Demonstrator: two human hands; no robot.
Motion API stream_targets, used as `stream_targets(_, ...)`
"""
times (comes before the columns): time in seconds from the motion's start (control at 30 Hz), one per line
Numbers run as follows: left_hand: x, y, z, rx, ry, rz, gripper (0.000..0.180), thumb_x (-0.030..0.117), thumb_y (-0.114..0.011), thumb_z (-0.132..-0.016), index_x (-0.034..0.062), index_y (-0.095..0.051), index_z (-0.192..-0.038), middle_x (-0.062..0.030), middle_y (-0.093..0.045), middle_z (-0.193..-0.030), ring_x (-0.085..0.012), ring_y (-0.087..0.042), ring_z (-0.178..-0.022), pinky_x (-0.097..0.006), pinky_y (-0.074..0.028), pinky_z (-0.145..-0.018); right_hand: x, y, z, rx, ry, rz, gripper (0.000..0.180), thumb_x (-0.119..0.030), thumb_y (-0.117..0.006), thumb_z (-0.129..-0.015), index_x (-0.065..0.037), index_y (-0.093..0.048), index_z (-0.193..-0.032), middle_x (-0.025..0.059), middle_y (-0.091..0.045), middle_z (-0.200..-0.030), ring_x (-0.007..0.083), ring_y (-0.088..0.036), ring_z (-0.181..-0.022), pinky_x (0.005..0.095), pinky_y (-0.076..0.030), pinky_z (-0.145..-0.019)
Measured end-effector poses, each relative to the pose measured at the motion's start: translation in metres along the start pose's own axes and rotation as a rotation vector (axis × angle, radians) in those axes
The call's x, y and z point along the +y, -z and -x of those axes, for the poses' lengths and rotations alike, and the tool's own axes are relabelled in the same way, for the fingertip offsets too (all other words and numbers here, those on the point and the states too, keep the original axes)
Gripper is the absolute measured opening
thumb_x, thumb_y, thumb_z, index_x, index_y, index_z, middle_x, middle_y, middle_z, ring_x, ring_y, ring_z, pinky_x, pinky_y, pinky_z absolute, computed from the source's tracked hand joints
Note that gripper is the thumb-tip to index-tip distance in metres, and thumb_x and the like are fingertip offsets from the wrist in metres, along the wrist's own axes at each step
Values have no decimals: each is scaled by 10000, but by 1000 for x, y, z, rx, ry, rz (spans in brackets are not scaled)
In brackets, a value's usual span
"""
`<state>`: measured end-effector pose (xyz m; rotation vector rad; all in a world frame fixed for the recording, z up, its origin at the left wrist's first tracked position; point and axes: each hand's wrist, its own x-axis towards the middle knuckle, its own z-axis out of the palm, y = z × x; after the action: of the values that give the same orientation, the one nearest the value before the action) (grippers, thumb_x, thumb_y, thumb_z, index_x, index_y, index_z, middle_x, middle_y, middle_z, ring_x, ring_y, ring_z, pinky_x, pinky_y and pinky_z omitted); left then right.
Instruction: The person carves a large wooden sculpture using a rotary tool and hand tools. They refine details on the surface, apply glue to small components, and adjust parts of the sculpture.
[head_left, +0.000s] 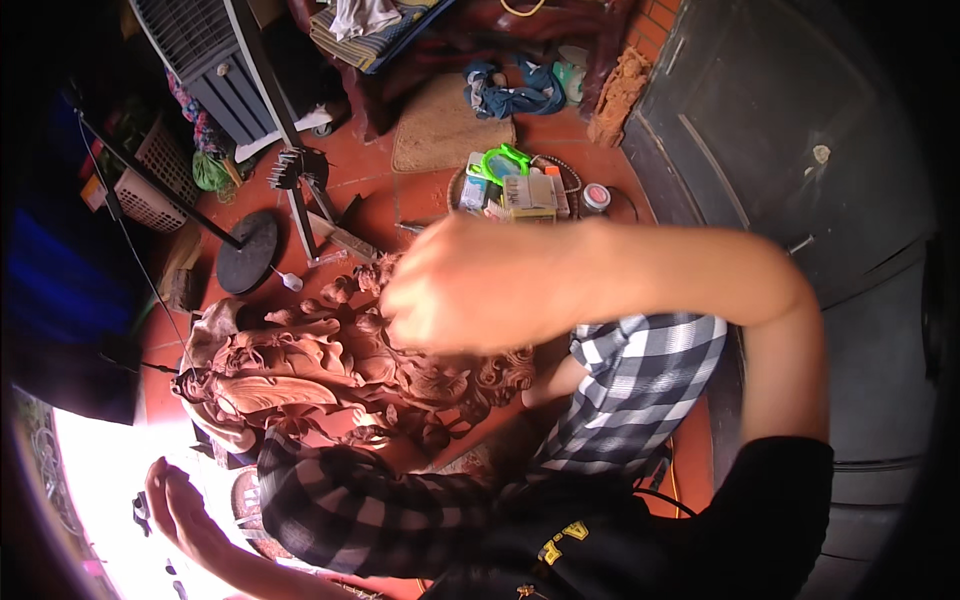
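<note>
From the head camera, the right hand (470, 285) hangs blurred over the reddish wood carving (330, 365), fingers curled together; whether it grips anything, I cannot tell. The left hand (180, 510) sits at eight o'clock, fingers loosely apart, holding nothing. A cluttered basket (570, 175) lies at twelve.

1. The large reddish-brown carved wooden sculpture (330, 370) is filling the middle left of the frame, blocking passage there.
2. The raised right hand (470, 290) and its forearm are crossing the centre, covering the sculpture's upper right.
3. The round woven tray of small tools and boxes (455, 185) is crowding the upper centre.
4. Bare red tiled floor (375, 200) is lying open between the tray and the black round stand base (247, 252), upper left.
</note>
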<state>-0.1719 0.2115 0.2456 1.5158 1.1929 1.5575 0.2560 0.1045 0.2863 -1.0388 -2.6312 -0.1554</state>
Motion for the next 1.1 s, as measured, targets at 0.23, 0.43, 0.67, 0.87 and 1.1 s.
stream_targets(0.23, 54, -80, 100, -199, 196, 680, 200, 150, -583, -928, -20, -574, -1034, -18, -531, -806, -69, -455, -621, -184, -330, -510, 66, 69, 134, -65, -539, 92, 136, -137, -667, -830, -13, -696, -880, 124, -672, -800, 300, -664, -780, 408, -525, -717)
stream_targets(0.43, 54, -228, 159, -374, 541, 745, 112, 105, -547, -968, -5, -566, -971, -96, -584, -838, -167, -614, -685, -250, -515, -595, 168, 19, 164, -349, -729, 80, 125, -104, -697, -762, -37, -733, -861, 158, -708, -806, 304, -697, -784, 425, -539, -692)
stream_targets(0.67, 22, -283, 170, -660, 762, 621, 276, 185, -509, -1020, -13, -589, -1195, -80, -635, -822, -157, -641, -684, -255, -519, -660, 263, -93, 150, -647, -651, -50, 163, -107, -748, -691, -98, -771, -852, 148, -727, -846, 308, -706, -814, 423, -567, -729)
stream_targets(0.87, -7, -293, 167, -587, 972, 612, 152, 202, -500, -940, 51, -500, -919, -38, -498, -792, -138, -491, -731, -246, -367, -672, 300, -265, 146, -576, -757, -151, 215, -258, -774, -780, -69, -754, -881, 176, -718, -844, 330, -710, -836, 453, -563, -723)
stream_targets(1.1, -30, -318, 150, -763, 743, 460, 393, 381, -483, -1015, 50, -475, -804, -28, -408, -740, -122, -395, -640, -268, -320, -588, 296, -407, 145, -464, -928, -131, 527, -428, -738, -820, 3, -606, -1093, 233, -700, -994, 346, -690, -965, 445, -552, -815)
